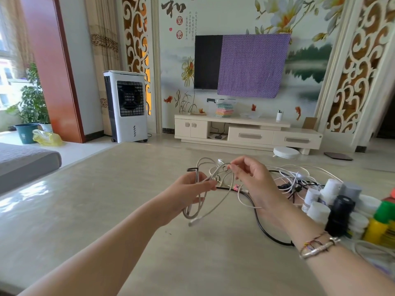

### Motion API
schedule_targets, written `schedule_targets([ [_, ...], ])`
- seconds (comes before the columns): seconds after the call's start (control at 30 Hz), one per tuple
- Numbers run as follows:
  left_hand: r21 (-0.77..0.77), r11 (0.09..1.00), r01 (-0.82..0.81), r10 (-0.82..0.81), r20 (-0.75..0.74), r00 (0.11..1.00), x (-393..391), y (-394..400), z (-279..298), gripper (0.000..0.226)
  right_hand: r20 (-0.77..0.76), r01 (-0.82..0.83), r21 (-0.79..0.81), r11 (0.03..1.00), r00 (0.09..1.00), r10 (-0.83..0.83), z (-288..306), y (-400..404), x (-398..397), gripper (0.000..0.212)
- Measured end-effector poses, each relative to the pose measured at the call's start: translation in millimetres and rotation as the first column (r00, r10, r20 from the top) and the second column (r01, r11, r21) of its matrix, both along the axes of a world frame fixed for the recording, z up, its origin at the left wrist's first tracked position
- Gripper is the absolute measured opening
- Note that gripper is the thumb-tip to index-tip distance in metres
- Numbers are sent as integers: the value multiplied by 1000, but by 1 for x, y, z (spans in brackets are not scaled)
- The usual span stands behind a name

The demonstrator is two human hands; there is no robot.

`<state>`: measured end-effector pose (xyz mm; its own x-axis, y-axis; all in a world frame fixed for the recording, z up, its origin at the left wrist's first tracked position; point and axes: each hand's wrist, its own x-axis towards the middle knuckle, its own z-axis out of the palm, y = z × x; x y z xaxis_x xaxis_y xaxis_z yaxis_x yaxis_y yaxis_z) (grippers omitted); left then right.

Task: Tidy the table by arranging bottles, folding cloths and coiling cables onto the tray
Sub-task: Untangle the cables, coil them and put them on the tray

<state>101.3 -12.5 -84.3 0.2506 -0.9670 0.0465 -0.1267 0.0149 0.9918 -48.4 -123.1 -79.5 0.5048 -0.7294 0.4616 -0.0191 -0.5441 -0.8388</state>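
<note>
The left hand (pixel 188 194) grips looped, smooth white cable (pixel 206 190) above the glossy pale table (pixel 106 199); the right hand (pixel 252 182) pinches its upper loop. Tangled black and white cords (pixel 292 178) lie beyond, bottles (pixel 339 208) clustered right. A cloth-draped television (pixel 208 60) hangs far.

Both bare forearms reach forward from the bottom edge, converging mid-frame. Left hand (pixel 188 193): raised, palm turned inward to the right, fingers curled round loops of a thin white cable (pixel 210 201), thumb on top. Right hand (pixel 254 184): slightly higher, back of hand toward camera, thumb and index fingertips (pixel 232 167) pinching the same cable's upper loop, other fingers loosely curled. Right wrist wears a silver bangle and beaded bracelets (pixel 318 245).
</note>
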Motion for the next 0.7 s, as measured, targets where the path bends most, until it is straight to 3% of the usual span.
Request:
schedule_targets([
  [0.13, 13, 1000, -5, 4, 63, 998, -2, 0, 0, 11, 9, -117, 23, 993, 993, 117, 0, -1, 2, 13],
  [0.33, 1, 990, 139, -138, -128, 982, -10, 6, 7, 15, 58, -148, -37, 988, 987, 150, 4, 8, 0, 11],
  [0.53, 45, 997, 65, -62, -56, 996, -10, 2, 2, 16, 79, -99, -101, 990, 991, 108, 5, 12, -2, 3],
  [0.7, 7, 1000, -1, 0, 21, 1000, -9, -1, 3, 15, 73, -82, -138, 987, 993, 92, 4, 11, -2, 14],
])
